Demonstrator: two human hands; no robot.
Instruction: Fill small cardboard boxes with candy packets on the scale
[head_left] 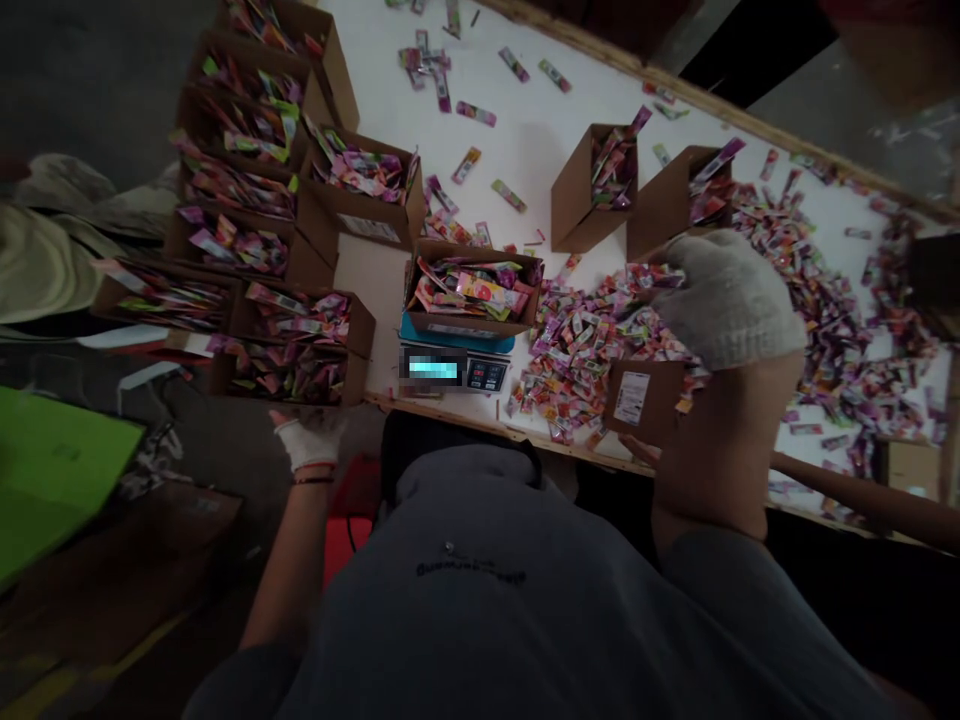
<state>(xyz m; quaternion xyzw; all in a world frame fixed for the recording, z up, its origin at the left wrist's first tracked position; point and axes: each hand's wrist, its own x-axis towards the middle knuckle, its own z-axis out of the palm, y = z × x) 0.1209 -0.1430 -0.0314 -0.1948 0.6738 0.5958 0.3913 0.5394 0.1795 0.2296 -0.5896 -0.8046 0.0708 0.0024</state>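
Note:
My right hand (731, 300), in a pale glove, reaches over a pile of small printed sachets (577, 345). Its fingers are closed around a few sachets (660, 275) at the pile's upper edge. Down at the table's front edge is my left hand (309, 440), gloved too, thumb stretched out and nothing visible in it. It is just below a carton of sachets (285, 375); whether it touches the carton I cannot tell. Between my hands a filled carton (474, 325) stands on a digital scale (487, 375) with a lit, blurred display.
Several filled cartons (360, 215) crowd the table's left side. Two more cartons (589, 195) stand at the back right. A co-worker's hand (641, 450) is at a labelled carton (660, 395) near my right arm. Loose sachets (795, 290) spread far right. A wooden rim (622, 65) edges the table.

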